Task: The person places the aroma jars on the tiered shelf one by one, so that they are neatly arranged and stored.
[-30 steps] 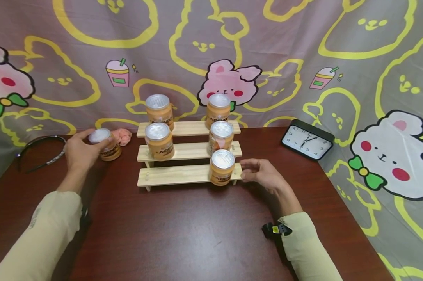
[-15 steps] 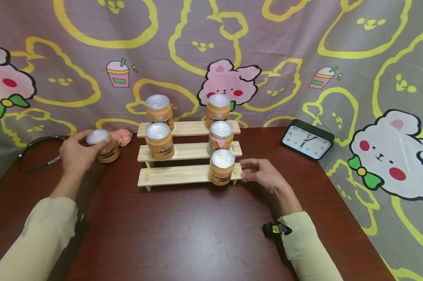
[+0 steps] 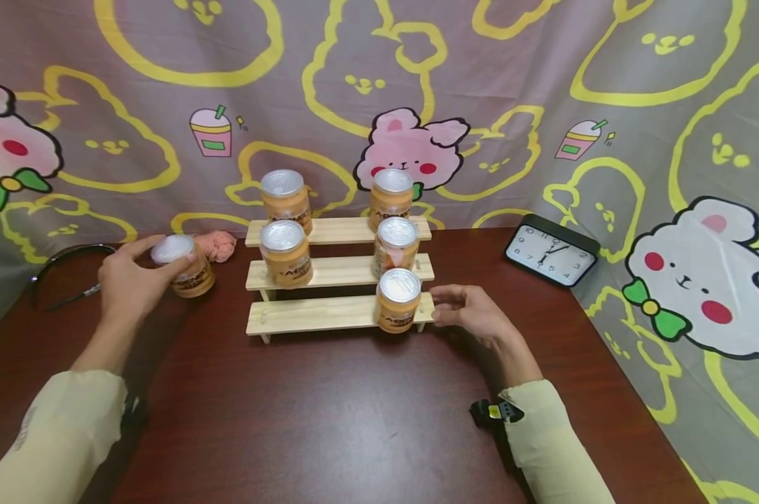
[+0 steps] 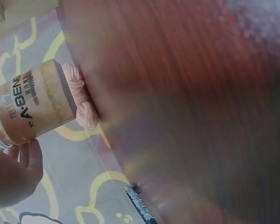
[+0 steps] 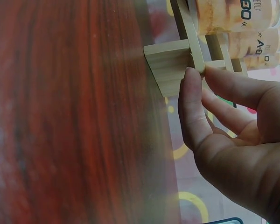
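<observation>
Gripping a jar from the side, the left hand has its fingers curled round the lid end, thumb over the top edge; the jar's base meets the table at a slight tilt. Just behind that jar lies a pink scrunchie, touching it in the wrist view. Off to the hand's outer side, a black headband lies on the table.

Over on the other side, the right hand pinches nothing; its fingertips and thumb rest against the end of the wooden rack, lowest step, fingers loosely bent. Right beside those fingertips stands a jar on the bottom step. Four more jars fill the two upper steps, two to each. Beyond the right hand, a clock leans near the cloth backdrop.
</observation>
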Demonstrator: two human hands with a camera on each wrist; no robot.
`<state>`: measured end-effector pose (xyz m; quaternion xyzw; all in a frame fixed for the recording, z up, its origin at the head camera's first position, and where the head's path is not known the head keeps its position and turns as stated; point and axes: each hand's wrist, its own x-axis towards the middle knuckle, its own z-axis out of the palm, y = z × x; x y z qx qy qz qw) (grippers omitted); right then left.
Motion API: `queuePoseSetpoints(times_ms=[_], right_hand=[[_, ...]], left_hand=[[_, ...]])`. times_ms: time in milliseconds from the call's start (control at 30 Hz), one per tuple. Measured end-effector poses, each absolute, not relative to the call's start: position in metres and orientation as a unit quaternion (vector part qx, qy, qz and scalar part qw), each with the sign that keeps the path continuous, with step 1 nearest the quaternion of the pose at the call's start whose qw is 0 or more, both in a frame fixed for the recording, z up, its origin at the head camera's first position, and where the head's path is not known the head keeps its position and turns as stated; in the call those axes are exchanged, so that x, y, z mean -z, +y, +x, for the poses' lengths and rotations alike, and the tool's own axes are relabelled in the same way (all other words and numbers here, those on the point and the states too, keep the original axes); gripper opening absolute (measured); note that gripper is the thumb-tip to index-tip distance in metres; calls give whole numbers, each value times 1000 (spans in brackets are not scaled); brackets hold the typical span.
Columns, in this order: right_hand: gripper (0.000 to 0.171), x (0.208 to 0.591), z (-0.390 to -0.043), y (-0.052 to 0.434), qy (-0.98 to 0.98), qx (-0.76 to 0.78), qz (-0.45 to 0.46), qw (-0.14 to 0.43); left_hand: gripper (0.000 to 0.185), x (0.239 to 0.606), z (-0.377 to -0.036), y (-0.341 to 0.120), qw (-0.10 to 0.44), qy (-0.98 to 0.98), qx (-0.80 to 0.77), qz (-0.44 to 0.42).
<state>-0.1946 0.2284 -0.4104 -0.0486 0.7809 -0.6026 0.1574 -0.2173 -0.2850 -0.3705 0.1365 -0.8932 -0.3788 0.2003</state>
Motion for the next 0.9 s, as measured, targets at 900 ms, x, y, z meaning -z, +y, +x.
queuePoseSetpoints(times_ms=[900], right_hand=[[52,410,-195,228,776,607,-43,166]], left_hand=[[63,349,-184,-266,202,-908,368,22]])
